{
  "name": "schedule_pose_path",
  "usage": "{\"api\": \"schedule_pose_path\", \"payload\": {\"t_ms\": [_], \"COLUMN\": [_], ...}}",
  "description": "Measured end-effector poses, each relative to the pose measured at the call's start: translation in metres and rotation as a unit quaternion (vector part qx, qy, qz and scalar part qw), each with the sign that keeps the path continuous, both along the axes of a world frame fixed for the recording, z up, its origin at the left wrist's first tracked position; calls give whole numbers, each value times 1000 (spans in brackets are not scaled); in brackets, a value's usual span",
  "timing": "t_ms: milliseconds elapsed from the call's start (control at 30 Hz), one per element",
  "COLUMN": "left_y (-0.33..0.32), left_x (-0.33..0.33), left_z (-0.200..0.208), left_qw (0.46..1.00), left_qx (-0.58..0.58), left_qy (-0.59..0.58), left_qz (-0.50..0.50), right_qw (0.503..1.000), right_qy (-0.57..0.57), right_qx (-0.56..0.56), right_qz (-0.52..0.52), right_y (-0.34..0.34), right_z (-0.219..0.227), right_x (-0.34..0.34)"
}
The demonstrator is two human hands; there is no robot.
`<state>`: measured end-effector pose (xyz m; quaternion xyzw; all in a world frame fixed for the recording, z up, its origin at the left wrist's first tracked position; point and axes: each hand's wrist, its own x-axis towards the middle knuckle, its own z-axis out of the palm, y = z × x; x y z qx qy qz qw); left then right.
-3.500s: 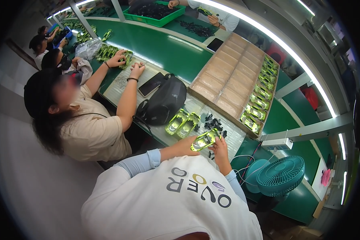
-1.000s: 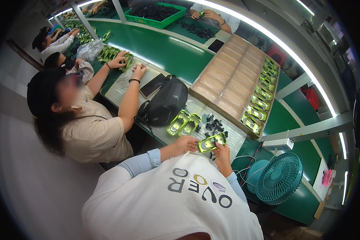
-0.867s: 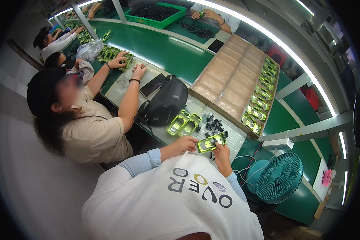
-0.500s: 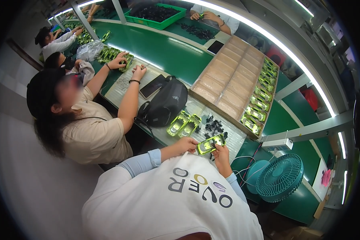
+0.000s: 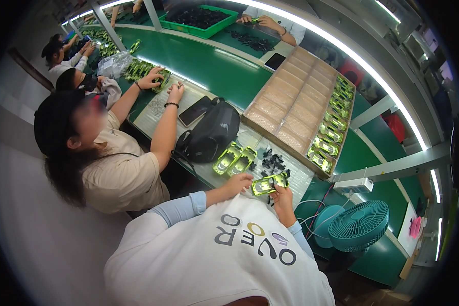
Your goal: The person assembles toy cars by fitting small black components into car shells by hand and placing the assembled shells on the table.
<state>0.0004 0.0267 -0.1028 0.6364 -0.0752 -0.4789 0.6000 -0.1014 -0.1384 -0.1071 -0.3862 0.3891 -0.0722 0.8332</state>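
Note:
My right hand (image 5: 282,199) grips a bright green toy car body shell (image 5: 268,185) by its near side, the thumb on top of it. Beside the shell's left end is my left hand (image 5: 237,184), fingers curled together; whether something small sits between them is hidden. Two more green car shells (image 5: 234,159) lie side by side on the bench just beyond my left hand. To their right is a loose pile of small black plastic parts (image 5: 273,161), close behind the held shell.
A shallow carton with a divided tray (image 5: 290,97) stands ahead, green shells filling its right column. A black bag (image 5: 209,133) and a phone (image 5: 195,111) lie left, beside a co-worker's arm (image 5: 164,133). A teal fan (image 5: 358,226) stands right. Beyond is a green bin (image 5: 198,22).
My left hand's fingers have come slightly away from the held shell's left end. The shell stays in my right hand, turned a little. The fan head has swung slightly.

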Motion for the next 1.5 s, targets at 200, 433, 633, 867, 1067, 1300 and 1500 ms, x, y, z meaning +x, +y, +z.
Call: {"api": "schedule_pose_path", "payload": {"t_ms": [200, 433, 633, 867, 1067, 1300, 1500], "left_y": [0, -3, 6, 19, 22, 29, 54], "left_x": [-3, -1, 6, 35, 73, 113, 152], "left_z": [19, 30, 26, 23, 28, 29, 18], "left_qw": [885, 846, 860, 864, 852, 820, 800], "left_qx": [15, 70, 82, 154, 160, 183, 198], "left_qy": [-441, -513, -501, -478, -490, -514, -509], "left_qz": [-149, -125, -46, 44, 90, 171, 246], "right_qw": [1000, 986, 986, 985, 986, 986, 988], "right_qy": [-7, -57, -59, 18, 36, 48, 52], "right_qx": [-9, -146, -121, -71, -61, -53, -44], "right_qz": [15, 52, 102, 158, 150, 148, 137], "right_y": [5, 16, 18, 9, 3, -1, -6], "right_z": [8, 31, 35, 19, 14, 10, 1], "right_x": [5, 23, 24, 9, 4, -2, -5]}}
